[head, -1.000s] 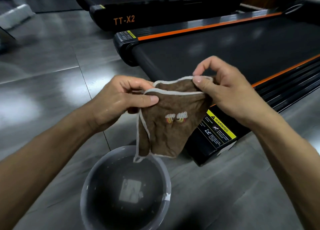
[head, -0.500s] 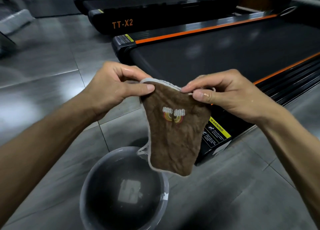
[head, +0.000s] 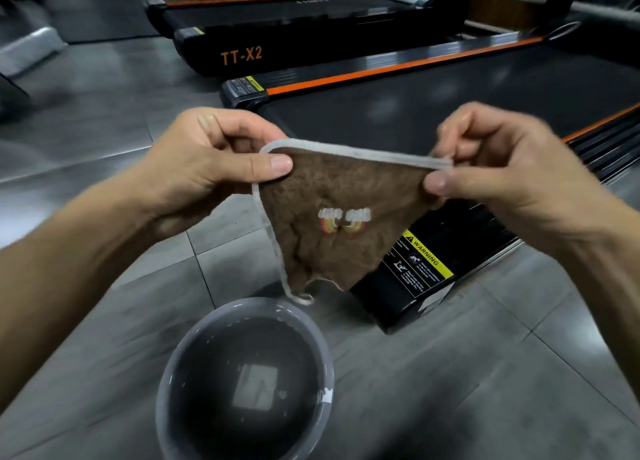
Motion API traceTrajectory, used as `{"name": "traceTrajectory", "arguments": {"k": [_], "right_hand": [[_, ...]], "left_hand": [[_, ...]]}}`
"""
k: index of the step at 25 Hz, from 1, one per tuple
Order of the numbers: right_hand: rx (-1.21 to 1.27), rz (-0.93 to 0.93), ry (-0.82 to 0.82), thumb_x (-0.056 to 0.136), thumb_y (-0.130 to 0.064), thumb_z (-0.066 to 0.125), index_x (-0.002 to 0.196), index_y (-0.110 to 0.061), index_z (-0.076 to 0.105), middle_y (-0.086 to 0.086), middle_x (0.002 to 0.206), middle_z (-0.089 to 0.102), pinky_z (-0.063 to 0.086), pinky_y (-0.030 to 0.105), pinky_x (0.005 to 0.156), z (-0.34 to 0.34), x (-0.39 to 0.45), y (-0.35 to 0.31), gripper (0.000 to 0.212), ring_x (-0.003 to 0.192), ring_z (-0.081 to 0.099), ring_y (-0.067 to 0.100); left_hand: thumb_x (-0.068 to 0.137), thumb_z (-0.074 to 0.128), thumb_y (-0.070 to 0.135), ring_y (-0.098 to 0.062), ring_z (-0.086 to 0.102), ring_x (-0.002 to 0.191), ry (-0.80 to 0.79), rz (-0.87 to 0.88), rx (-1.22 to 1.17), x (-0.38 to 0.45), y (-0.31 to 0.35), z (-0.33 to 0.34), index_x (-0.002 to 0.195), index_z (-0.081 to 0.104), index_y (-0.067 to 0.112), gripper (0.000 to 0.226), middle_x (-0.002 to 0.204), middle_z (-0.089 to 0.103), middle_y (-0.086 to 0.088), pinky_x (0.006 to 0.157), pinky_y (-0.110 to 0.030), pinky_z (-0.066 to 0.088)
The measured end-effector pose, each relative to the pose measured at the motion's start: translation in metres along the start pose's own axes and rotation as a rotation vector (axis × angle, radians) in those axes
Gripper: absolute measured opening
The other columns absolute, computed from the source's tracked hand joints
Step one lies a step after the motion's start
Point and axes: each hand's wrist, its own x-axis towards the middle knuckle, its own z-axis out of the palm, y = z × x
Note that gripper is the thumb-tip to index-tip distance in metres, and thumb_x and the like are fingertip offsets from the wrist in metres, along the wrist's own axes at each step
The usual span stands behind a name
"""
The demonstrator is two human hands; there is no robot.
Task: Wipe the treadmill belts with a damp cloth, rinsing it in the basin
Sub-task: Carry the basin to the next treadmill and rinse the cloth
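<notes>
A brown cloth (head: 339,196) with a white hem and a small embroidered motif hangs spread between both hands, above the floor. My left hand (head: 211,168) pinches its left top corner between thumb and fingers. My right hand (head: 498,168) pinches the right top corner. Below the cloth's lower tip stands a round grey basin (head: 173,373) holding water. Behind the cloth lies the dark belt (head: 467,103) of the nearest treadmill, edged with orange strips.
A second treadmill marked TT-X2 (head: 242,56) stands further back. The near treadmill's rear end cap with a yellow warning label (head: 426,262) sits right of the basin. Grey floor tiles (head: 86,120) stretch to the left and front.
Both hands have drawn apart, stretching the cloth's top hem straight and wider. The cloth's lower tip has risen clear of the basin rim.
</notes>
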Motion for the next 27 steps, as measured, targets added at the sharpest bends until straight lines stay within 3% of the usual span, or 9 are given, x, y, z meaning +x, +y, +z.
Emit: {"name": "traceTrajectory", "arguments": {"k": [3,5,9,12,15,20,23,25,27], "right_hand": [[0.166,-0.04,0.009,0.058,-0.004,0.076,0.087,-0.018,0.056,0.002,0.068,0.043,0.041,0.019,0.055,-0.015,0.001,-0.024,0.038,0.06,0.047,0.011],[0.131,0.018,0.048,0.062,-0.001,0.071,0.09,-0.02,0.059,0.004,0.071,0.038,0.039,0.024,0.055,-0.03,0.005,-0.026,0.035,0.062,0.044,0.012],[-0.075,0.185,0.295,0.08,0.005,0.065,0.102,-0.013,0.063,-0.003,0.069,0.053,0.042,0.022,0.049,-0.059,0.031,-0.002,0.029,0.055,0.048,0.009],[-0.22,0.236,0.453,0.086,0.002,0.066,0.097,-0.013,0.068,0.001,0.072,0.058,0.043,0.023,0.044,-0.078,0.065,0.015,0.019,0.053,0.051,0.009],[-0.243,0.293,0.525,0.086,0.007,0.063,0.085,-0.011,0.066,0.005,0.066,0.058,0.049,0.025,0.042,-0.087,0.087,0.039,0.018,0.048,0.054,0.01],[-0.351,0.356,0.447,0.08,0.016,0.063,0.075,-0.011,0.063,0.004,0.065,0.059,0.055,0.023,0.051,-0.082,0.062,0.103,0.028,0.049,0.057,0.006],[-0.492,0.381,0.352,0.078,0.011,0.067,0.072,-0.017,0.067,0.005,0.07,0.064,0.056,0.035,0.067,-0.081,0.037,0.134,0.028,0.063,0.059,0.014],[-0.618,0.365,0.219,0.076,0.003,0.067,0.073,-0.023,0.07,0.0,0.078,0.07,0.053,0.035,0.077,-0.079,0.022,0.141,0.027,0.072,0.062,0.013],[-0.75,0.256,0.044,0.071,-0.01,0.065,0.081,-0.027,0.072,-0.005,0.094,0.07,0.049,0.028,0.088,-0.077,0.002,0.14,0.021,0.091,0.063,0.01]], "left_hand": [[0.059,0.082,0.009,-0.004,0.062,0.063,-0.153,0.004,-0.091,0.008,0.02,0.006,0.093,0.073,0.021,0.036,0.066,0.064,0.009,0.064,-0.018,0.052],[0.068,0.074,0.003,-0.004,0.062,0.065,-0.152,-0.03,-0.032,0.024,0.025,0.016,0.101,0.069,0.018,0.036,0.069,0.064,0.009,0.062,-0.018,0.051],[0.08,0.067,-0.006,-0.009,0.059,0.069,0.044,-0.18,0.188,0.077,0.012,0.041,0.096,0.071,0.017,0.028,0.076,0.065,0.003,0.056,-0.015,0.05],[0.082,0.071,-0.001,0.0,0.053,0.052,0.196,-0.097,0.419,0.125,-0.001,0.054,0.095,0.073,0.015,0.021,0.074,0.065,0.0,0.04,-0.011,0.035],[0.08,0.072,0.0,-0.002,0.052,0.052,0.215,0.0,0.592,0.154,-0.025,0.062,0.086,0.074,0.017,0.018,0.068,0.063,0.001,0.047,-0.014,0.04],[0.076,0.077,0.005,-0.003,0.059,0.063,0.121,0.011,0.808,0.142,-0.09,0.067,0.073,0.074,0.025,0.02,0.068,0.068,0.01,0.071,-0.022,0.05],[0.075,0.078,0.007,0.0,0.06,0.063,-0.076,0.0,0.857,0.12,-0.116,0.074,0.074,0.074,0.028,0.022,0.067,0.066,0.018,0.076,-0.028,0.055],[0.075,0.076,0.011,0.0,0.059,0.067,-0.251,-0.021,0.983,0.105,-0.125,0.079,0.082,0.077,0.029,0.019,0.069,0.064,0.02,0.079,-0.028,0.054],[0.075,0.068,0.02,-0.006,0.061,0.082,-0.341,0.027,1.075,0.091,-0.129,0.083,0.09,0.075,0.03,0.019,0.086,0.066,0.016,0.084,-0.03,0.052]]}}
